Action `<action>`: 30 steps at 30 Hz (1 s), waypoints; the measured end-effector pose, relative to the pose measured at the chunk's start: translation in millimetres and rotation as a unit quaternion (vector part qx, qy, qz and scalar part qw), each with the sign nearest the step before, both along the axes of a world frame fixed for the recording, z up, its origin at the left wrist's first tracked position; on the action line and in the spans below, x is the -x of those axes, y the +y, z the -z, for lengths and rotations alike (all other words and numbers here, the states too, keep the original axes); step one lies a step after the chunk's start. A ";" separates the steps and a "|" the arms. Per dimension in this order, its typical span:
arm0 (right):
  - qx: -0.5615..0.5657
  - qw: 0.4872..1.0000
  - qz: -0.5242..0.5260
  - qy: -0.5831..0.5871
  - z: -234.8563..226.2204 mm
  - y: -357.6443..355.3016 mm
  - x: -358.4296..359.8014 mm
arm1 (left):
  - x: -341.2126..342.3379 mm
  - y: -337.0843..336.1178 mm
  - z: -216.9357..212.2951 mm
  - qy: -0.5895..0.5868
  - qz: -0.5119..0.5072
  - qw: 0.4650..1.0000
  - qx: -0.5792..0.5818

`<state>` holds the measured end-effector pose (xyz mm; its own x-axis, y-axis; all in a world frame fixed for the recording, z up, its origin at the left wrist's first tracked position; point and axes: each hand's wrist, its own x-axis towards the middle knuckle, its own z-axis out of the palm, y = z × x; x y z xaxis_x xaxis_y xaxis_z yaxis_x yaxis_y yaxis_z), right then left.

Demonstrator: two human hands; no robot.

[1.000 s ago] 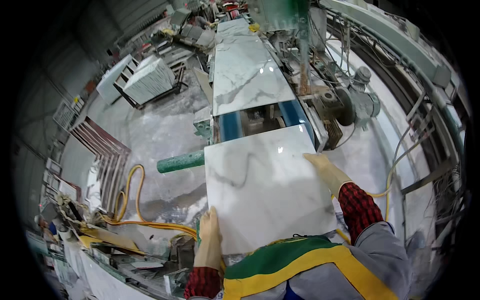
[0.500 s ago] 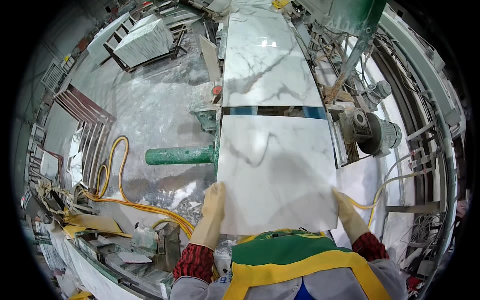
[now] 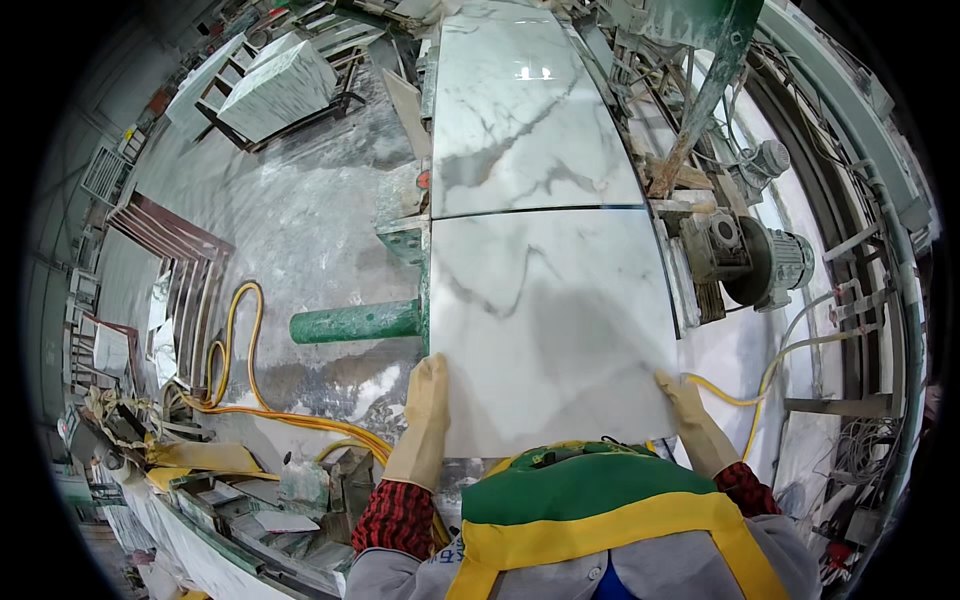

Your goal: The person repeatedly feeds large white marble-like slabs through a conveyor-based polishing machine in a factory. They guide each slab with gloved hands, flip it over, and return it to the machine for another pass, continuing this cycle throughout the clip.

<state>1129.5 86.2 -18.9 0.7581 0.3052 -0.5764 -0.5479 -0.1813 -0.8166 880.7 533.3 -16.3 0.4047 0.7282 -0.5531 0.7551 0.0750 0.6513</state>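
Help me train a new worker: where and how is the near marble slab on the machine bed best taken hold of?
Probably by the two near corners of the near marble slab, from the worker's side, one hand per side edge, as the left hand and right hand do now. It lies flat and wide, its far edge butts the far slab, and machinery flanks it.

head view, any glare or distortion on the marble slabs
Head view: a small bright glare spot on the far slab; the near slab is evenly lit, and its straight edges bow from the fisheye; a black vignette rings the frame.
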 end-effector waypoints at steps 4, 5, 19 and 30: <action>0.063 0.998 -0.009 0.018 -9.4 9.7 -10.8 | -9.6 -1.2 -13.9 0.038 0.012 0.998 -0.042; 0.054 0.998 -0.007 0.013 -8.0 10.7 -12.0 | -11.3 -1.6 -16.7 0.042 0.012 0.998 -0.046; 0.033 0.999 -0.029 0.016 7.8 14.2 -31.3 | -28.0 -2.0 -33.6 0.037 -0.020 0.998 -0.049; 0.014 0.998 -0.022 0.058 -4.8 23.5 -31.3 | -29.6 3.6 -15.8 0.061 -0.039 0.997 -0.019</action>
<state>1160.8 109.6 -14.2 0.6713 0.3195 -0.6688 -0.6298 -0.2300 -0.7419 910.2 536.9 -0.6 0.2771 0.7764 -0.5661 0.8222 0.1133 0.5578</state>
